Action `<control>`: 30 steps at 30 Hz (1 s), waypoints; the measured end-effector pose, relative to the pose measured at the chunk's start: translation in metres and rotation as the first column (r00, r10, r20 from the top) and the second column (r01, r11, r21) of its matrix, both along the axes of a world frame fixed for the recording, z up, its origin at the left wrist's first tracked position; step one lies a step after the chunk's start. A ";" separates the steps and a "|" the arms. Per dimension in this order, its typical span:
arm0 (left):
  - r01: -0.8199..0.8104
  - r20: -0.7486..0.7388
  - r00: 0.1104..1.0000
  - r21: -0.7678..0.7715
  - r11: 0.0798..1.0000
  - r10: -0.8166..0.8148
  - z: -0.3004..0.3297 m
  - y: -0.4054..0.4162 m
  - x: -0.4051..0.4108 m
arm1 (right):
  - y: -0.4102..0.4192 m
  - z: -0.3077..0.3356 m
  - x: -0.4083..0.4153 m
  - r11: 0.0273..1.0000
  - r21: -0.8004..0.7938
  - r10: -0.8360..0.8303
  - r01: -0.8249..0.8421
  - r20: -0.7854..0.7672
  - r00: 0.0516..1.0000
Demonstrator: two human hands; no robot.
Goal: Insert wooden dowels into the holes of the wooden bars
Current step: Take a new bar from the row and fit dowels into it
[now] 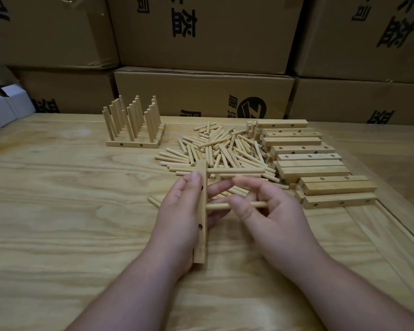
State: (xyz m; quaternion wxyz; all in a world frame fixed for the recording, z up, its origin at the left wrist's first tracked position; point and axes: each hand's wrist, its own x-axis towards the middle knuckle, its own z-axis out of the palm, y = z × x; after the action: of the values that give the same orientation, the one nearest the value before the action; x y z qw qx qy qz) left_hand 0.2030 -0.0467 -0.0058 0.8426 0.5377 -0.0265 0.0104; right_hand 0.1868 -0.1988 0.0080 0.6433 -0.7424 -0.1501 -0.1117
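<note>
Single head-worn view, looking forward and down, close over the table [58,211], facing stacked boxes [201,32] behind; no second view.

**A packing and assembly bench in a stockroom**

This looked like a warehouse or small factory storeroom with a workbench in it, not a home. Across the whole top of the frame, large brown cardboard cartons [201,32] stood stacked in tiers, printed with bold black characters and a round logo. At the far left edge sat small white boxes [3,108], open and empty-looking. The pale wooden table [58,211] filled the lower frame and carried batch work: a heap of loose dowels [215,149] at centre, a row of drilled wooden bars [306,161] at right, and finished bars with upright dowels [134,123] at upper centre-left.
</note>
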 end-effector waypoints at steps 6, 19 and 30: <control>-0.040 -0.125 0.992 -0.348 0.937 -0.005 0.008 0.010 0.009 | -0.008 -0.008 0.005 0.989 0.117 -0.089 0.088 0.003 0.996; -0.285 -0.227 0.955 -0.501 0.817 0.193 0.010 0.050 0.023 | -0.010 -0.017 0.009 0.985 -0.147 -0.098 0.092 -0.034 0.995; -0.009 -0.250 0.962 -0.436 0.900 -0.112 0.007 0.019 0.017 | -0.005 -0.015 0.004 0.824 -0.565 0.091 -0.038 0.067 0.994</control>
State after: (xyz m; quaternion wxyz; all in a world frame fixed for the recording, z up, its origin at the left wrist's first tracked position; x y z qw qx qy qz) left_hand 0.2200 -0.0279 0.0012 0.9366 0.3326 0.0768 -0.0794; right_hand 0.1912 -0.2039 -0.0067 0.3920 -0.8876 -0.2303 -0.0743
